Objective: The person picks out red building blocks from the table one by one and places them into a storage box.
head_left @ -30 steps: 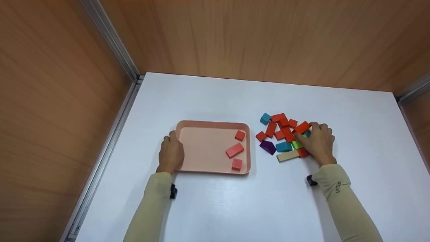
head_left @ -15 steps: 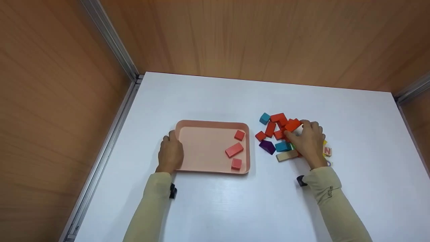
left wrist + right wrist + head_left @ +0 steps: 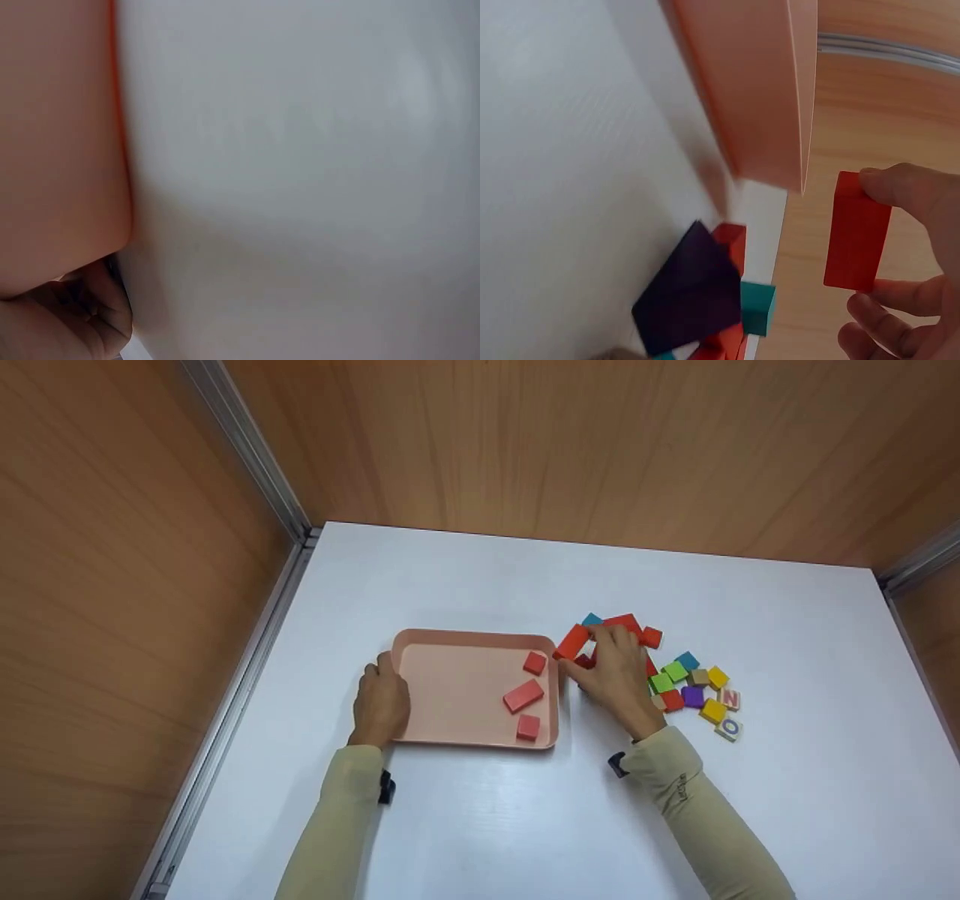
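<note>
My right hand [image 3: 616,679] pinches a red rectangular block [image 3: 572,642] just above the right rim of a shallow pink tray [image 3: 450,690]. In the right wrist view, thumb and fingers hold that block [image 3: 857,232] by its two ends, raised off the table. At the tray's left side, my left hand [image 3: 381,701] grips the edge; the left wrist view shows its curled fingers [image 3: 105,311] against the tray wall [image 3: 60,150]. Inside the tray, along its right side, lie a small red cube [image 3: 535,663], a red rectangular block [image 3: 523,696] and another red cube [image 3: 529,727].
Right of the tray spreads a loose pile of blocks, partly hidden by my right hand: red blocks [image 3: 651,637], green cubes [image 3: 661,683], a purple cube [image 3: 692,696], yellow cubes [image 3: 713,711] and letter tiles [image 3: 729,728]. Wooden panels [image 3: 562,450] stand behind and left of the white table [image 3: 480,825].
My right hand has picked the red rectangular block from the pile and carried it left to the tray's right rim, uncovering blocks at the pile's right. My left hand and the tray have stayed put.
</note>
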`<state>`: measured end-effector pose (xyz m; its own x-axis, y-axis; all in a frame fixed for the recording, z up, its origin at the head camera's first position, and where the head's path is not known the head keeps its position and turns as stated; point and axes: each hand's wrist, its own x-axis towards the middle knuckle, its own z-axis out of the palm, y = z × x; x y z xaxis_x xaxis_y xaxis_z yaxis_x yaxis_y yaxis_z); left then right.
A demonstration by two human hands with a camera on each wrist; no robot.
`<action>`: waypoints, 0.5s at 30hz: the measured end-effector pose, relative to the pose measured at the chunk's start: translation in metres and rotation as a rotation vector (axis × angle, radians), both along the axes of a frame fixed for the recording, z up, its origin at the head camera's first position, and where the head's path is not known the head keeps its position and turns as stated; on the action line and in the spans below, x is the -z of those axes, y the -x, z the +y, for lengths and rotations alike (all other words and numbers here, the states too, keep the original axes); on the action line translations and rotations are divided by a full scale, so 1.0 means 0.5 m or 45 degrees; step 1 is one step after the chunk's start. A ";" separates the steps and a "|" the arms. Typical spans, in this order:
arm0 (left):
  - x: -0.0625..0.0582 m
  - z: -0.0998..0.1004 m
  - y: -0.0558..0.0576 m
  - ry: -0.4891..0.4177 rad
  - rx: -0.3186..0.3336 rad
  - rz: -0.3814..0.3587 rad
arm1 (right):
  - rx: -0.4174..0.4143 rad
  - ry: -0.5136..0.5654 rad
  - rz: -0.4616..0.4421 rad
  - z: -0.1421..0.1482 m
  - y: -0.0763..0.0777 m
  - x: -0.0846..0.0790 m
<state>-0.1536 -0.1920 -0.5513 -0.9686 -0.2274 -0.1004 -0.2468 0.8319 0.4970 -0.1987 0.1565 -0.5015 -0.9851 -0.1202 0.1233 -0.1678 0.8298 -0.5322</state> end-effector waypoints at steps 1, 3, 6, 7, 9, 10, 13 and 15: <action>-0.001 0.000 0.000 -0.004 -0.005 -0.004 | -0.017 -0.004 0.011 -0.014 -0.001 -0.001; -0.002 0.000 0.001 -0.011 -0.017 -0.020 | -0.047 -0.009 0.023 -0.040 -0.003 -0.002; -0.004 0.001 0.002 -0.031 -0.031 -0.045 | -0.084 -0.024 0.010 -0.075 -0.007 -0.001; -0.004 0.000 0.002 -0.032 -0.030 -0.049 | -0.098 -0.034 0.003 -0.086 -0.007 0.000; -0.004 -0.001 0.002 -0.031 -0.023 -0.048 | -0.124 -0.050 -0.016 -0.104 -0.007 0.003; -0.005 -0.001 0.002 -0.033 -0.019 -0.044 | -0.135 -0.057 -0.026 -0.111 -0.007 0.005; -0.006 -0.002 0.001 -0.031 -0.006 -0.026 | -0.163 -0.067 -0.038 -0.129 -0.008 0.012; -0.007 -0.003 -0.001 -0.037 -0.004 -0.023 | -0.176 -0.061 -0.042 -0.137 -0.009 0.018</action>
<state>-0.1531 -0.1937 -0.5477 -0.9659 -0.2271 -0.1245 -0.2585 0.8165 0.5162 -0.1941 0.0882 -0.5106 -0.9622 -0.2596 0.0821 -0.2651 0.8246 -0.4998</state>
